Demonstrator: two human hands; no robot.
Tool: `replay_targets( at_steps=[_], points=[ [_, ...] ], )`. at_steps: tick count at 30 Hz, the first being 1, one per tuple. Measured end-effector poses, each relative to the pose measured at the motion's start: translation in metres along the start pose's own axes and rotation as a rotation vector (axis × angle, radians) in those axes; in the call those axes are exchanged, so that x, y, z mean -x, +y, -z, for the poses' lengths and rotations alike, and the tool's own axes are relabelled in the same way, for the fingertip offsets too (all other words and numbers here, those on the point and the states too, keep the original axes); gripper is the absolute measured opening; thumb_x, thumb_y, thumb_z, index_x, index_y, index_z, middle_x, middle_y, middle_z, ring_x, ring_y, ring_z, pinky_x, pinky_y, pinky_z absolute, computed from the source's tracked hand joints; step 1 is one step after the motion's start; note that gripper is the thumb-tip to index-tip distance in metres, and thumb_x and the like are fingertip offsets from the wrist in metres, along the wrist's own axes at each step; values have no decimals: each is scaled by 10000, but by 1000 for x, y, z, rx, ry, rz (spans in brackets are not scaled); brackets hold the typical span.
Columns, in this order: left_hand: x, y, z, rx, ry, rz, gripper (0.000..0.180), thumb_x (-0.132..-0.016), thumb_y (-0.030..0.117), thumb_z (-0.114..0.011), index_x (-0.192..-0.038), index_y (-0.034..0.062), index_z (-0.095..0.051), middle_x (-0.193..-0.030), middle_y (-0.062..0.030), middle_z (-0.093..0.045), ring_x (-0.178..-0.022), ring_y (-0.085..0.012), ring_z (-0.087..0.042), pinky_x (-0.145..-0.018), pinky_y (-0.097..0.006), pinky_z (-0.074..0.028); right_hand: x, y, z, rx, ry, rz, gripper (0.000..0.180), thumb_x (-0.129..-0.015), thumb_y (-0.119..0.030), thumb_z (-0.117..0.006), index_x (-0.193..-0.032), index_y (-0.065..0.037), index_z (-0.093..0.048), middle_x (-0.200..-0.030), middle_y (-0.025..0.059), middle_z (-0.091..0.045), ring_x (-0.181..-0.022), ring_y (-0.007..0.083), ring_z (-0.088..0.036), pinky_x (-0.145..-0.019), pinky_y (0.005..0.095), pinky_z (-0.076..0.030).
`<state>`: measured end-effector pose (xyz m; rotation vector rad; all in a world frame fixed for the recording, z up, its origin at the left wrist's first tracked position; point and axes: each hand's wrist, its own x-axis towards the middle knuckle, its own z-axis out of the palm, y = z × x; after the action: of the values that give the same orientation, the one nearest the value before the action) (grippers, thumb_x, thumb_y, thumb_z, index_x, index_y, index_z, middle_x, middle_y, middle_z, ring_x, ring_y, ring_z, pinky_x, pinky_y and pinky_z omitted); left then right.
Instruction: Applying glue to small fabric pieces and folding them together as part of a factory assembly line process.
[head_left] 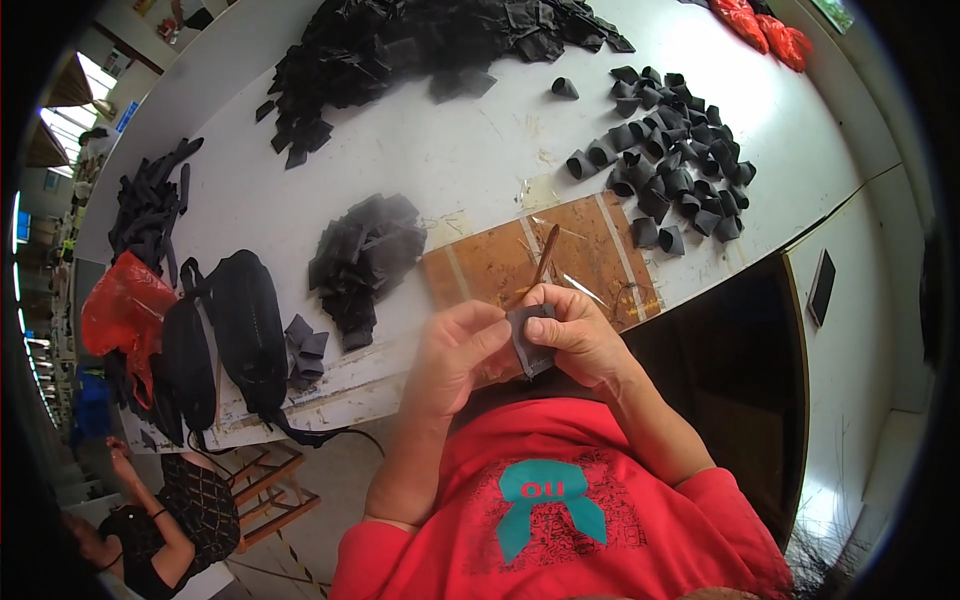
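Observation:
Close in front of my body, a small dark grey piece of fabric-like material (531,345) is held between both hands. My right hand (580,335) pinches it, the thumb lying across its face. At its left edge, the fingers and thumb of my left hand (462,350) are closed on it. A thin brown stick (545,262) rises just beyond my right fingers; I cannot tell whether it is held or lies on the board. Under and beyond my hands is a brown board (470,262) with tape strips and glue-like stains.
On the white table (480,140) lie a big heap of black pieces (400,50), a smaller pile (365,255), curled grey pieces (680,150) at right and black strips (150,205) at left. A red plastic bag (128,305) and black bag (245,330) sit left. Another person (170,520) is lower left.

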<state>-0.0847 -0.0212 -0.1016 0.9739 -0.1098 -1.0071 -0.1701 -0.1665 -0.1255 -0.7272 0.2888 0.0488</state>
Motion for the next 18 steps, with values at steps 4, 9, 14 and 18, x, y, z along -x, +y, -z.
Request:
replay_targets(
  at_steps=[4, 9, 14, 18],
  points=[
    [0, 2, -3, -18, -28, 27, 84, -786, 14, -610, -862, -9, -583, -712, -54, -607, -561, -75, -559, -503, -173, -453, 3, -1, 0, 75, 72, -32, 235, -741, -168, -704, -847, -59, -525, -737, 5, -568, -664, 86, -542, -584, 233, -455],
    [3, -11, -9, -341, 254, -265, 53, -788, 30, -624, -805, -17, -607, -676, -30, -592, -535, -59, -503, -483, -166, -391, 13, -9, -19, 1246, 475, 667, 298, -674, -120, -718, -894, -10, -550, -751, 96, -559, -638, 192, -571, -559, 270, -457],
    [4, -16, -21, -388, 153, -346, 49, -824, 31, -584, -818, -17, -591, -730, 8, -584, -690, -50, -522, -628, -179, -419, 20, -11, -29, 1103, 278, 666, 142, -690, -50, -682, -790, -6, -590, -752, 92, -561, -635, 196, -570, -542, 283, -453],
    [3, -23, -28, -1003, 355, -666, 15, -794, -29, -570, -791, -16, -577, -717, -18, -597, -625, -63, -552, -545, -195, -445, 15, -5, -29, 1315, 300, 794, 129, -665, -6, -647, -768, -26, -573, -742, 92, -551, -631, 248, -565, -525, 306, -458]
  ],
)
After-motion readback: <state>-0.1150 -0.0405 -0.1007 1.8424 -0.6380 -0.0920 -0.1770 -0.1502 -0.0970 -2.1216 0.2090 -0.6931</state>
